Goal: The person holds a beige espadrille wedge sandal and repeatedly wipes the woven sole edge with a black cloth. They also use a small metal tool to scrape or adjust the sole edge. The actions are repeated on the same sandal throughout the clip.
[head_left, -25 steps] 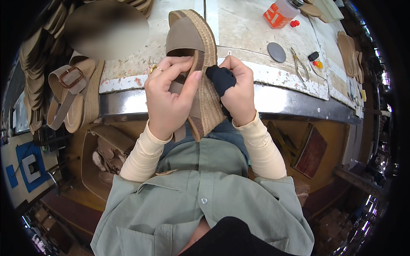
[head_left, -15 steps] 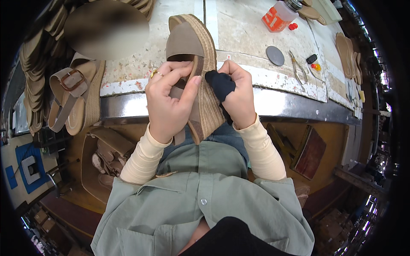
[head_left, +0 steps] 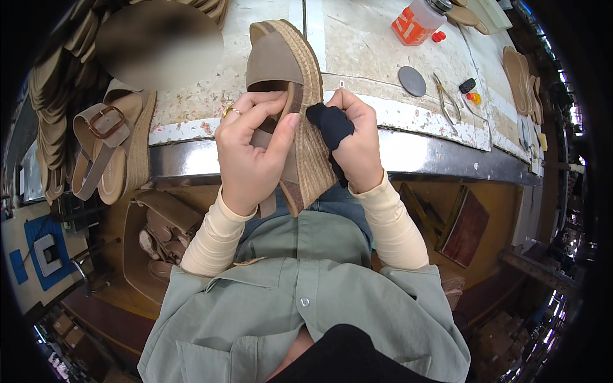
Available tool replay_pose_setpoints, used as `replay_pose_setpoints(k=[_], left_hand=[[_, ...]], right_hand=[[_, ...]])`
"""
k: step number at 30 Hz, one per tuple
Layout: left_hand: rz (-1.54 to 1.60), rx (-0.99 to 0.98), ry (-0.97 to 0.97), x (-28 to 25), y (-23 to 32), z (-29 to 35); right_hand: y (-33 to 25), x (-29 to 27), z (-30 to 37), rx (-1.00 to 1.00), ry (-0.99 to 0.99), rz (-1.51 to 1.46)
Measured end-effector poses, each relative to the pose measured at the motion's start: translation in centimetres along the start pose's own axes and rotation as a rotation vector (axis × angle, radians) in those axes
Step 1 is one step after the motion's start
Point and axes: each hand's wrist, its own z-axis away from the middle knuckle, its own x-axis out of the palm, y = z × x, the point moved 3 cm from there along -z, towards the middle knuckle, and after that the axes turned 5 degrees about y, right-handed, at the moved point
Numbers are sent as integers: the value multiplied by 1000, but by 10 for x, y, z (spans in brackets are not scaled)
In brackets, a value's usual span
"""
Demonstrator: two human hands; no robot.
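Observation:
A taupe wedge sandal [head_left: 268, 59] with a woven rope sole [head_left: 311, 143] is held on its side in front of me, toe pointing away over the table edge. My left hand [head_left: 254, 143] grips it at the opening behind the toe band, thumb against the sole's edge and fingers partly inside. In my right hand [head_left: 359, 143] a dark navy cloth [head_left: 333, 129] is bunched, pressed against the rope side of the wedge. Another sandal with a brown buckle [head_left: 107, 121] stands at the left end of the table.
Stacked soles [head_left: 54, 121] line the far left. On the worktable [head_left: 377, 60] are a glass jar with orange marking [head_left: 414, 24], a grey disc [head_left: 412, 81], pliers [head_left: 445, 99] and more soles [head_left: 516, 76]. A box of shoes [head_left: 143, 249] sits below.
The sandal has shifted very slightly left with my left hand. My right hand keeps the cloth at nearly the same spot on the rope sole.

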Motion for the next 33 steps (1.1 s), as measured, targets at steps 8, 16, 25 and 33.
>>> replay_pose_setpoints(k=[8,16,25,33], left_hand=[[1,-10,-8,-2,0,2],[19,-19,-11,-3,-1,2],[43,-26,-3,-3,-3,2],[59,-32,6,-1,-5,2]], right_hand=[[4,-6,3,51,66,-183],[-14,-21,8,130,2,-116],[-16,-6,-2,161,-60,-31],[-10,-2,-6,172,-25,-141]])
